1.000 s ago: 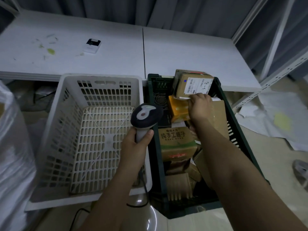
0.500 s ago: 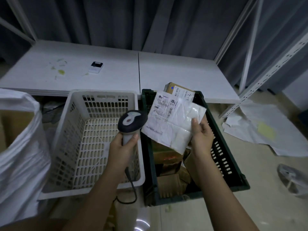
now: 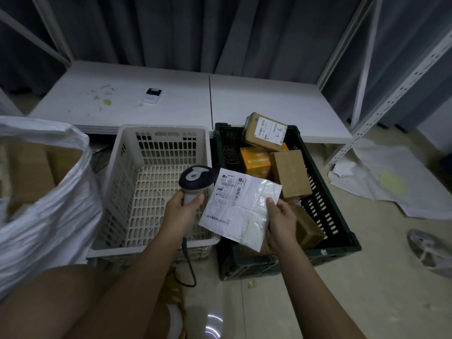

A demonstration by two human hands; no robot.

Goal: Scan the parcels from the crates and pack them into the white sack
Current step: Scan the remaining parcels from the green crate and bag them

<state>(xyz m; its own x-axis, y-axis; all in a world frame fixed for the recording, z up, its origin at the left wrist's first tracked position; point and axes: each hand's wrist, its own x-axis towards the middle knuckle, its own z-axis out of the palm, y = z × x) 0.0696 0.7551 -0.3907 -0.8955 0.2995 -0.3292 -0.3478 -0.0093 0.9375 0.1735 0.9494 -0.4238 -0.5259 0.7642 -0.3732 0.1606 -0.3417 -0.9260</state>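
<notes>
Your left hand gripped the scanner by its handle, fingers wrapped round it, head aimed at the label of the white mailer. Your right hand pinched that mailer's right edge — thumb on top — holding it above the gap between the white crate and the green crate. Boxes lay in the green one; the white sack stood at the left.

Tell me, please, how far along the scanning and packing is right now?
Done: the white crate looks emptied, and boxes already sit in the white sack. In hand: the left hand grips the scanner beside the white mailer the right hand holds. Left: several boxes in the green crate.
</notes>
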